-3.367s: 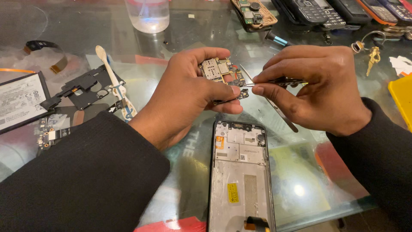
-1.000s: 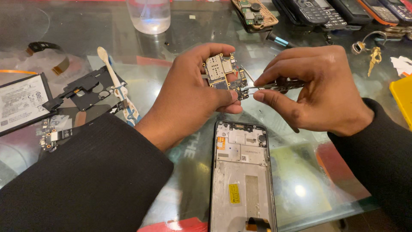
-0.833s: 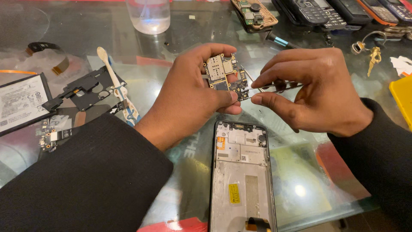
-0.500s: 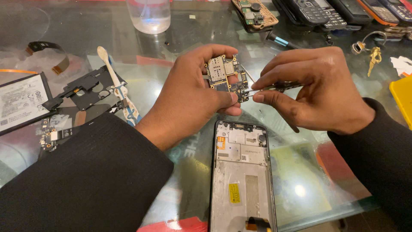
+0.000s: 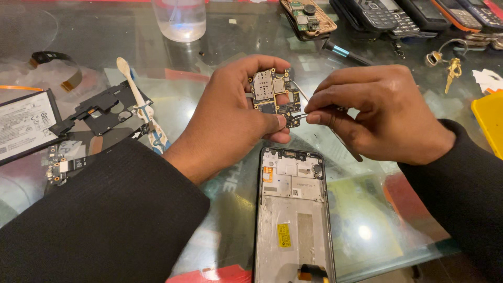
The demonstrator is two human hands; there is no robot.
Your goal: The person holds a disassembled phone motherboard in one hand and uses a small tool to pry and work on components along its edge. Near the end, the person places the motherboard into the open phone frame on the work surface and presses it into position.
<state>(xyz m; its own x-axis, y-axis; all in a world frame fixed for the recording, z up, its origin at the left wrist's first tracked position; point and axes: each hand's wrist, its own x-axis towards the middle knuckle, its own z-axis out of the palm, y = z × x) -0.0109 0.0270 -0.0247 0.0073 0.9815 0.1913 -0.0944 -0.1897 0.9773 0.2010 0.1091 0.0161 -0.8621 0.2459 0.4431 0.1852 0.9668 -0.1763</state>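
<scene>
My left hand [image 5: 230, 112] holds a small phone circuit board [image 5: 273, 94] upright between thumb and fingers, above the glass table. My right hand [image 5: 380, 112] pinches thin metal tweezers [image 5: 314, 111], whose tip touches the board's lower right corner. Directly below both hands lies an opened phone frame [image 5: 294, 209] with its inner metal plate facing up. Both arms wear black sleeves.
On the left lie a phone battery [image 5: 23, 126], a black plastic cover [image 5: 102, 107], a white toothbrush [image 5: 139, 102] and a small flex board [image 5: 60, 167]. A clear cup [image 5: 181, 18] stands at the back. Several old phones [image 5: 403, 13], keys [image 5: 445, 63] and a yellow case [image 5: 490, 118] sit right.
My left hand turned and raised the circuit board slightly. My right hand kept the tweezers at the board's lower right corner, shifting only a little.
</scene>
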